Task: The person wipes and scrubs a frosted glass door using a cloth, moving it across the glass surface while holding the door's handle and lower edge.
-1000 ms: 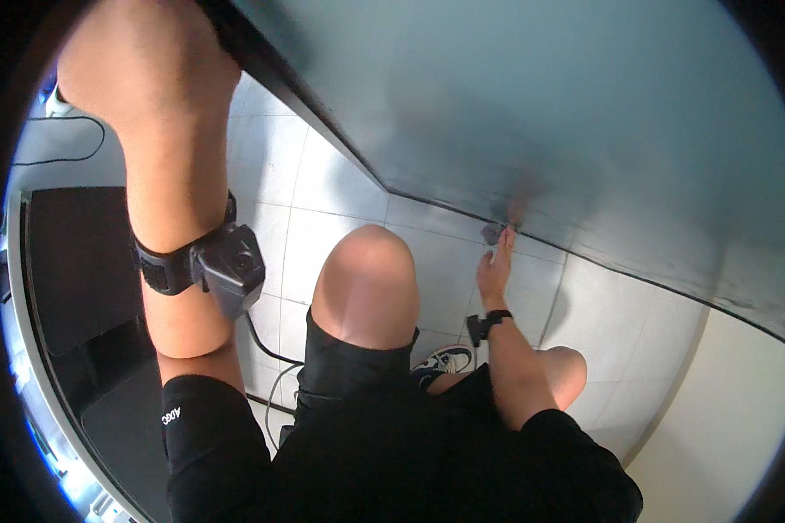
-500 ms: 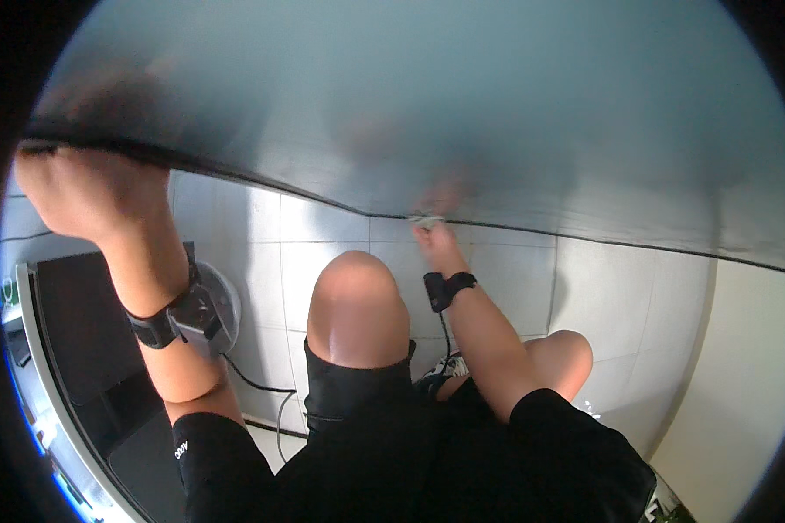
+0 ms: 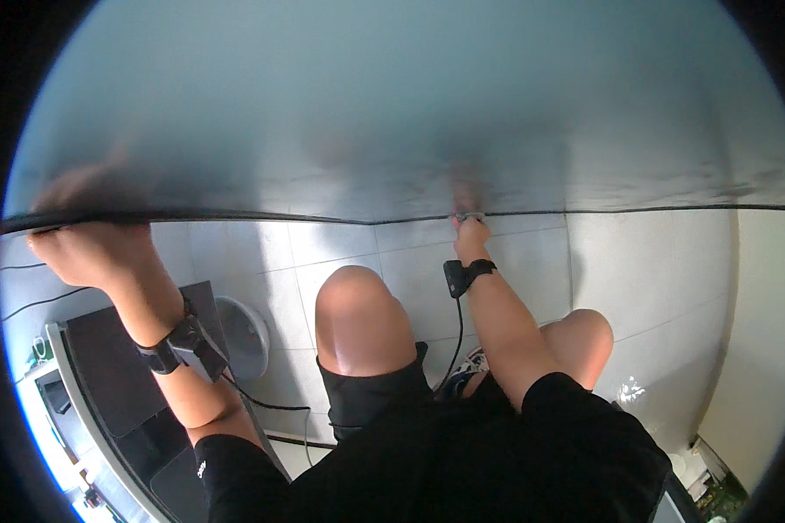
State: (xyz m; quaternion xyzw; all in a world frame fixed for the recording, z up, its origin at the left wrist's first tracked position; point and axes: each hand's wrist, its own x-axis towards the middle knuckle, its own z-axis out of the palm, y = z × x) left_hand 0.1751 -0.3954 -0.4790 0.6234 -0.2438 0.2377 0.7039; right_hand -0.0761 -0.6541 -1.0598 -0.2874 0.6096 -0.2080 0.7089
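A broad, glossy grey-blue panel (image 3: 392, 105) with a thin dark edge spans the upper part of the view and mirrors my hands faintly. At its left end, my left hand (image 3: 92, 253) is bent at the wrist against the edge; its fingers are hidden by the panel. Right of the middle, my right hand (image 3: 472, 235) is closed at the same edge. A small pale thing (image 3: 469, 215) shows at its fingertips, touching the edge, too small to name.
Below lies a light tiled floor (image 3: 532, 270). A dark-topped cabinet or desk (image 3: 139, 349) and a grey bin (image 3: 240, 340) stand at the left. Cables run from the black wrist devices (image 3: 196, 347). A cream wall (image 3: 759, 349) bounds the right side.
My right hand has shifted right along the panel's edge with the pale thing. The view has tilted, so the edge's left end and my left hand appear lower.
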